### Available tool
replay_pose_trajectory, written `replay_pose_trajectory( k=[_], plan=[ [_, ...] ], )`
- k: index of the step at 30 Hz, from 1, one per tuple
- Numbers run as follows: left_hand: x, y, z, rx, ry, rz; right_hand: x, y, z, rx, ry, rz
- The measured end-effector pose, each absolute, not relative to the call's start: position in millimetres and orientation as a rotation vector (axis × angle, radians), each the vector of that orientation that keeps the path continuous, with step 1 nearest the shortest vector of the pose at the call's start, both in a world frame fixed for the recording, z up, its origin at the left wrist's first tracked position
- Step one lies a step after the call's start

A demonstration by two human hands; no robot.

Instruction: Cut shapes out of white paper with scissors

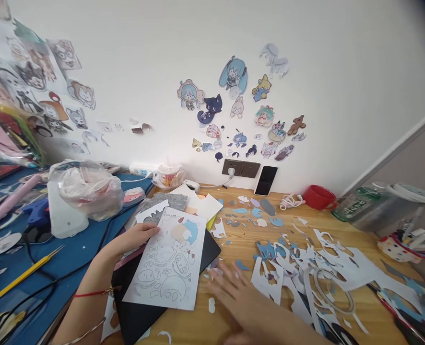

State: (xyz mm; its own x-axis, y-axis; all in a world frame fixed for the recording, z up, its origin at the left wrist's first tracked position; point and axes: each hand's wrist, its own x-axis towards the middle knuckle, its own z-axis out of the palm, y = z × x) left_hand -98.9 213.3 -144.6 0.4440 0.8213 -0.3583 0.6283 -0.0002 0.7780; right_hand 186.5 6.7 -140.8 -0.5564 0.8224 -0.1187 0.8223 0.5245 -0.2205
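The left hand (138,235) pinches the upper left edge of the printed sheet (167,258), a thin white page of outlined shapes lying on a black folder (140,311). The right hand (241,302), fingers spread and empty, hovers blurred just right of the sheet above the wooden desk (241,239). A careless sweep could scatter the small blue cutouts (255,215) beyond the sheet.

right hand (250,306) motion-blurred (fingers smeared), forearm cut off below
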Motion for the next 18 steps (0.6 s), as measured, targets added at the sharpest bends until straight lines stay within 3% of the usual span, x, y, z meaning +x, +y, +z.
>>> replay_pose_trajectory(
  k=[3,6,12,14,18],
  plan=[
    [-100,216,-149,1.718,1.264,0.251,163,15,-176,-1.286,-2.871,0.385],
    [-101,218,-153,1.718,1.254,0.263,157,15,-199,-1.188,-2.927,0.174],
    [-103,218,-151,1.688,1.265,0.264,163,5,-197,-1.133,-2.905,-0.284],
    [-102,217,-148,1.670,1.278,0.260,166,2,-189,-1.138,-2.954,-0.182],
    [-102,214,-142,1.640,1.284,0.260,181,1,-170,-1.260,-2.954,0.365]
  ],
)
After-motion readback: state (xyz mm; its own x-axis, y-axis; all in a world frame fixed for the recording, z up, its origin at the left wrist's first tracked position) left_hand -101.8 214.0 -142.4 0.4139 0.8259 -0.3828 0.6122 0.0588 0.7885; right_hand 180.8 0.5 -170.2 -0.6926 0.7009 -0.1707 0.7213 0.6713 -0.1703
